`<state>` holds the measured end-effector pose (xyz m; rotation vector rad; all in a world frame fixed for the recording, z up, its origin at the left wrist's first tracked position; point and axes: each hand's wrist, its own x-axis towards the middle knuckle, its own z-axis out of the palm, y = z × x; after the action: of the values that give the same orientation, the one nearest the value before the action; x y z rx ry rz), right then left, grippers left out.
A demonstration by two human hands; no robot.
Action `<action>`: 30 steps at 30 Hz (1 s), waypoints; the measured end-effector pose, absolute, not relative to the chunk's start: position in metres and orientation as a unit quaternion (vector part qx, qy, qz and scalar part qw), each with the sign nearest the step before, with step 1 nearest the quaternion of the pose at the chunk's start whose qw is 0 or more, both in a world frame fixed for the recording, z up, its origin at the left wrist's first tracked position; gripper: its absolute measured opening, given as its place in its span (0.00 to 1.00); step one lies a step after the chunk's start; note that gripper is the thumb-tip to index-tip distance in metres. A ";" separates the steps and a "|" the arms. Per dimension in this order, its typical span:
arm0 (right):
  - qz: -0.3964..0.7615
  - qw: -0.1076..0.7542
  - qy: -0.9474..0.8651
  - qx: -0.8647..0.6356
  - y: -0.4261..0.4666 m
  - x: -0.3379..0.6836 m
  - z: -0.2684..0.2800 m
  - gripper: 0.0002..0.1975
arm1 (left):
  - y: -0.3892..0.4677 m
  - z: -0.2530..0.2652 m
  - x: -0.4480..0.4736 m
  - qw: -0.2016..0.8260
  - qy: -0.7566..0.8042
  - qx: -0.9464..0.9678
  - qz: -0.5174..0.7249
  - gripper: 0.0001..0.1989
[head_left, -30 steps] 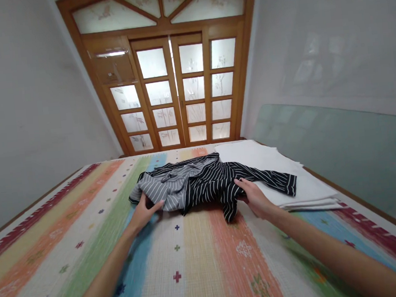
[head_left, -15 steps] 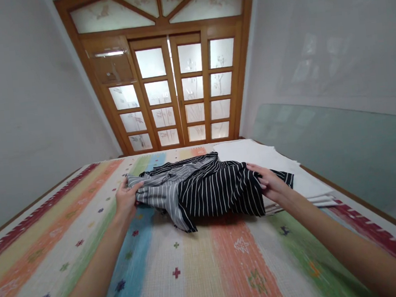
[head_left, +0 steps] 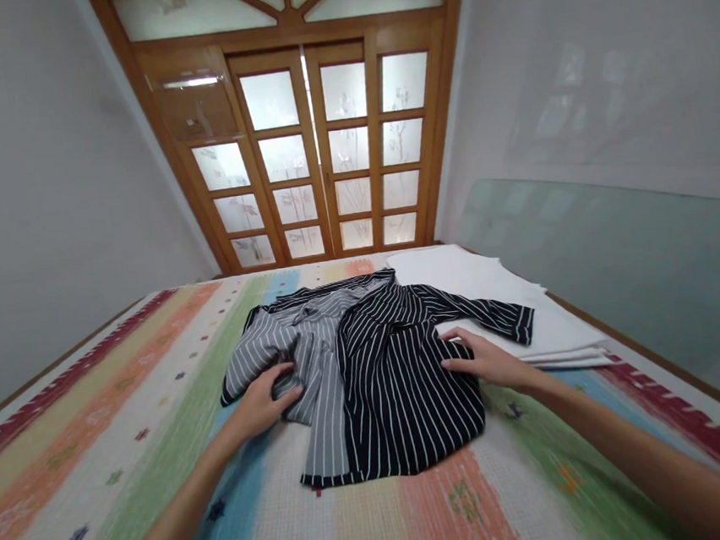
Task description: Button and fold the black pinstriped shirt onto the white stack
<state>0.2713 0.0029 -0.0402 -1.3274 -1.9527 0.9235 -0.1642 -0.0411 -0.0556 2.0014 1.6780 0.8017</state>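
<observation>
One left hand (head_left: 261, 405) and one right hand (head_left: 484, 361), fingers parted, grip unclear, flank black-and-white-striped, grey-backed fabric garment (head_left: 404, 397) lying between them; uneven tugging could bunch its loose folds.

Extends the bare left forearm (head_left: 191, 494) and right forearm (head_left: 631, 443) from the lower part of view, both slanting inward, with left wrist (head_left: 234, 432) and right wrist (head_left: 532, 379) nearly straight. Holds the left hand (head_left: 263, 404) with thumb (head_left: 291, 397) and fingers (head_left: 277, 371) parted in a loose curve, pointing right. Holds the right hand (head_left: 488, 361) opposite, slightly higher in view, back upward, likewise gently bent and spread, pointing left. Leaves both hands well apart.
</observation>
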 end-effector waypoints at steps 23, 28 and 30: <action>0.009 0.238 -0.804 -0.545 -0.008 0.281 -0.008 0.08 | -0.091 -0.029 -0.145 0.143 0.585 0.779 0.176 0.17; 0.089 0.210 -0.889 -0.397 -0.029 0.221 -0.005 0.07 | -0.062 -0.044 -0.196 -0.074 0.736 0.633 0.231 0.19; 0.118 0.203 -0.906 -0.351 -0.029 0.199 -0.007 0.09 | -0.054 -0.049 -0.214 -0.052 0.795 0.576 0.180 0.22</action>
<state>0.1992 -0.0287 -0.0070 -0.9808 -2.5298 0.3297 -0.2144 -0.0539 -0.0491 1.8735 2.5853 0.5845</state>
